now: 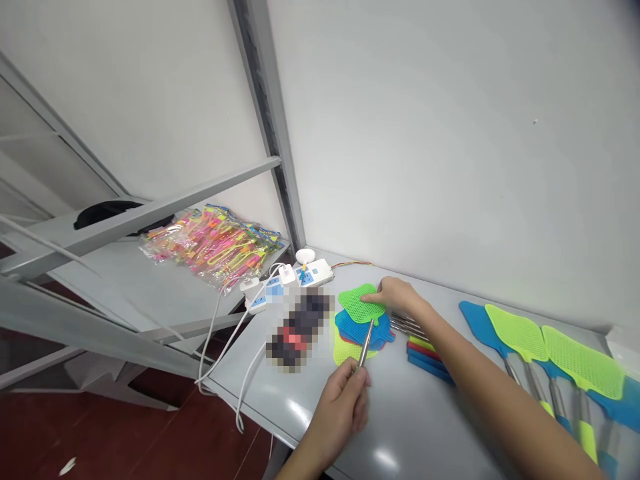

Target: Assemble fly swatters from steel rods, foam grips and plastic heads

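Note:
My left hand (345,403) is closed around a shiny metal rod (367,341), which points up and away from me. The rod's far end meets the neck of a bright green mesh fly swatter head (359,308). My right hand (395,297) pinches that green head at its right edge, thumb on top and the other fingers hidden. Beneath it lie blue swatter heads (353,328) and a yellow-green one (347,351), with a sliver of red showing. Several metal rods (406,325) rest by my right wrist, near blue, red and yellow handle grips (430,363) partly covered by my forearm.
Swatters with handles, such as a yellow-green one (520,330), lie in a row on the right of the grey table (400,413). A white power strip (320,272) with cables stands at the back left beside a blurred dark object (305,327). Packaged colourful items (220,247) fill the left shelf.

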{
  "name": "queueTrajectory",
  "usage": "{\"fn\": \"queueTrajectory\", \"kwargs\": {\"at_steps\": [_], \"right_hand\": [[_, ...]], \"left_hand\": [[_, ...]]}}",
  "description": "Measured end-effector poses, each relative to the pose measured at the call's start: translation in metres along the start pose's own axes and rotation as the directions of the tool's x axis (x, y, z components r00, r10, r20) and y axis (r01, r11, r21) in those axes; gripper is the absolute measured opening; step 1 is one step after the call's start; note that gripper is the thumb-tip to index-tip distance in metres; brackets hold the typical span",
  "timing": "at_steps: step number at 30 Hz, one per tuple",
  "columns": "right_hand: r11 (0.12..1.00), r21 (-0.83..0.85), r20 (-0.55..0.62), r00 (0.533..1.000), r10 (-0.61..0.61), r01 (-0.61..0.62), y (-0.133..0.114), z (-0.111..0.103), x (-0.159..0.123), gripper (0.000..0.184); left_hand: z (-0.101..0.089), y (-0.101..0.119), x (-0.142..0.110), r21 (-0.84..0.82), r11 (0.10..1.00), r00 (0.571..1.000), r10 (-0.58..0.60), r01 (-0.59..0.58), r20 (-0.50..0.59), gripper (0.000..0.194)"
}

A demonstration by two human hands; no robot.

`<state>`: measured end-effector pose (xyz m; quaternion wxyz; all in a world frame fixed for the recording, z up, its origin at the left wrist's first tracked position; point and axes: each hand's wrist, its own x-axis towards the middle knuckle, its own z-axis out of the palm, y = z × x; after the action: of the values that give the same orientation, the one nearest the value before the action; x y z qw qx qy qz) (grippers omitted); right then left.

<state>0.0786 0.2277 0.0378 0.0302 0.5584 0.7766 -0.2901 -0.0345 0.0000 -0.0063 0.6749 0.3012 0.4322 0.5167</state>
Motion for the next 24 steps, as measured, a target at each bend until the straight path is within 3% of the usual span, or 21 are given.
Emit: {"fn": "queueTrajectory", "kwargs": {"at_steps": [6,9,12,15,18,24], "right_hand": [[0.940,0.335,0.077,0.992,-0.097,0.066,0.005,-0.009,0.001,0.035],[0.805,0.573,0.014,0.980,-0.198,0.154,0.005,-0.015,-0.014,0.030],[0.614,0.750,-0.129,0.965,-0.229,0.246,0.001,-0.020,-0.035,0.030],[0.436,0.840,-0.276,0.946,-0.170,0.323,-0.001,-0.022,-0.062,0.027],[0.311,0.870,-0.382,0.922,-0.065,0.382,0.005,-0.017,-0.091,0.023],[0.215,0.842,-0.524,0.845,0.107,0.495,0.030,0.003,-0.149,0.025]], "left_hand": [[-0.004,-0.004,0.002,-0.010,1.000,0.999,0.005,-0.005,-0.036,0.035],[-0.005,-0.005,0.001,-0.007,1.000,0.999,0.016,-0.016,-0.037,0.035],[-0.003,-0.004,-0.002,0.012,0.999,0.998,0.038,-0.038,-0.043,0.035],[0.004,-0.002,-0.009,0.043,0.997,0.996,0.066,-0.064,-0.055,0.038],[0.015,-0.002,-0.016,0.111,0.992,0.998,0.064,-0.064,0.001,0.041],[0.035,-0.009,-0.023,0.259,0.963,0.986,0.027,-0.069,0.163,0.039]]}}
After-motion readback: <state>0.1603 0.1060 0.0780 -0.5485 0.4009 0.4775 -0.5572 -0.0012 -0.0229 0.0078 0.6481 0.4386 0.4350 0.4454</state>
